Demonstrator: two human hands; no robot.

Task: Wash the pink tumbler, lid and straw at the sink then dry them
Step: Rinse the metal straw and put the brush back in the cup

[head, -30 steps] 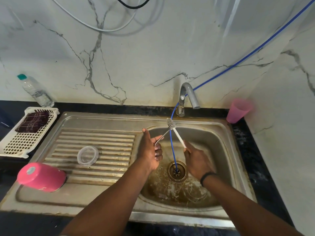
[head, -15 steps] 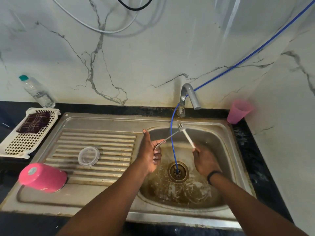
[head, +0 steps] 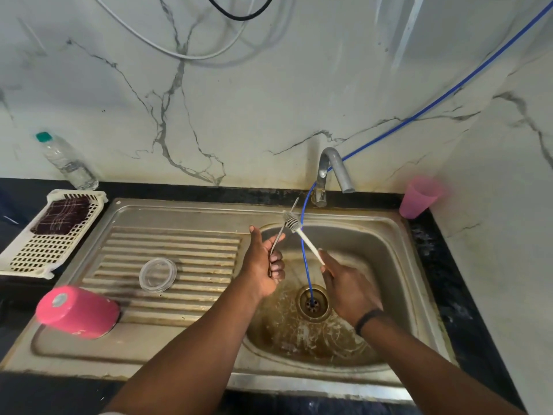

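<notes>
My left hand [head: 263,265] grips a thin metal straw [head: 282,229] that points up and to the right over the sink basin [head: 374,253]. My right hand [head: 347,286] holds the white handle of a small bristle brush [head: 291,219]; its bristles touch the straw near its upper end. The pink tumbler [head: 79,311] lies on its side at the front left of the steel draining board [head: 185,244]. A clear round lid [head: 158,274] lies flat on the board's ridges.
A tap [head: 332,169] stands behind the basin, and a blue hose [head: 305,250] runs from the wall down into the drain [head: 312,302]. A pink cup [head: 417,196] stands at the right corner. A white basket [head: 45,250] with a dark cloth and a water bottle [head: 67,161] stand at left.
The straw now points more steeply upward, and the brush head has slid along it toward its upper end. My right hand has shifted slightly left.
</notes>
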